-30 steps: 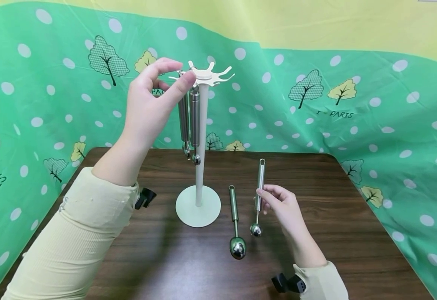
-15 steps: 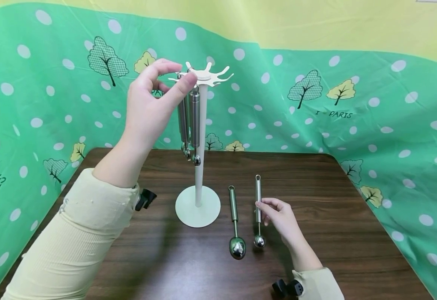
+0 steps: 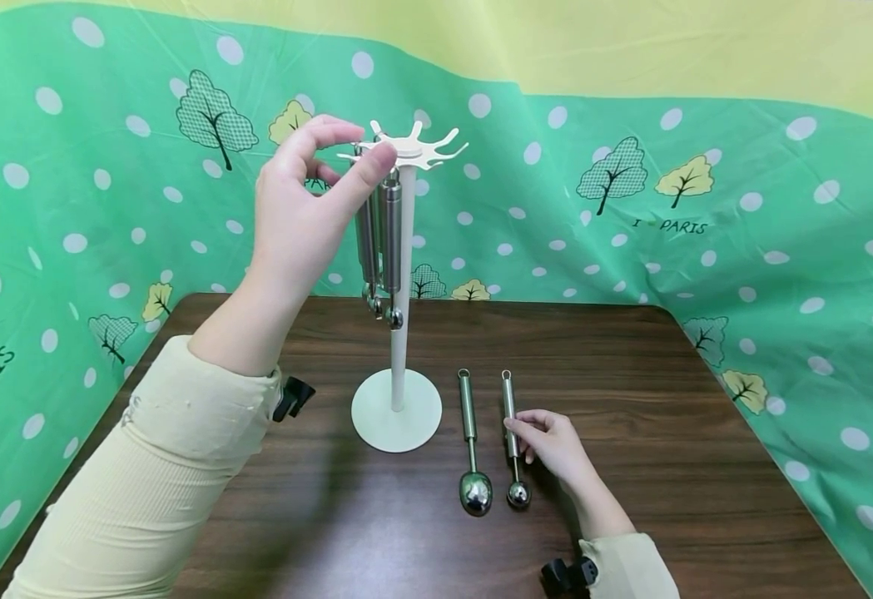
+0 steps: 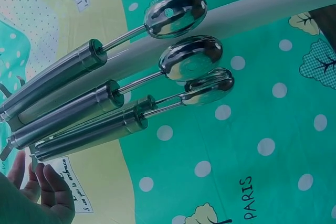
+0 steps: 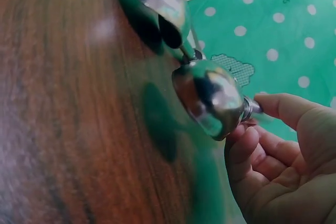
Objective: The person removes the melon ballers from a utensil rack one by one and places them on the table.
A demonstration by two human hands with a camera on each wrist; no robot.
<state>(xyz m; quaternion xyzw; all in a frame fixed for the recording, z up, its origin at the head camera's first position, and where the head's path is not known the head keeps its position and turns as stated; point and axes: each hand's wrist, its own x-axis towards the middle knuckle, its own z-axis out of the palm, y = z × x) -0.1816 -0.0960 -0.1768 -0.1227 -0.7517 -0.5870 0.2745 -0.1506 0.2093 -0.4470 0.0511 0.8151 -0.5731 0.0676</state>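
Observation:
In the head view my right hand (image 3: 552, 445) pinches the steel handle of a small round-bowled melon baller (image 3: 517, 495), low over the table. Its domed bowl (image 5: 210, 98) fills the middle of the right wrist view. Just left of it lies a larger oval-bowled scoop (image 3: 475, 491), handle pointing away. My left hand (image 3: 301, 191) is raised at the top of a white utensil rack (image 3: 400, 333), thumb and fingers around a hook end. Several steel scoops (image 4: 191, 59) hang by their handles from the hooks beside this hand; the head view hides part of them behind the thumb.
The rack's round base (image 3: 396, 428) stands on the dark wooden table (image 3: 668, 416), left of the two scoops. A green and yellow patterned cloth (image 3: 526, 166) hangs behind and at both sides. Bare hooks (image 3: 443, 150) stick out on the rack's right.
My right hand has brought the melon baller nearer and down, slightly left, so it lines up beside the larger scoop. The left hand stays at the rack's top.

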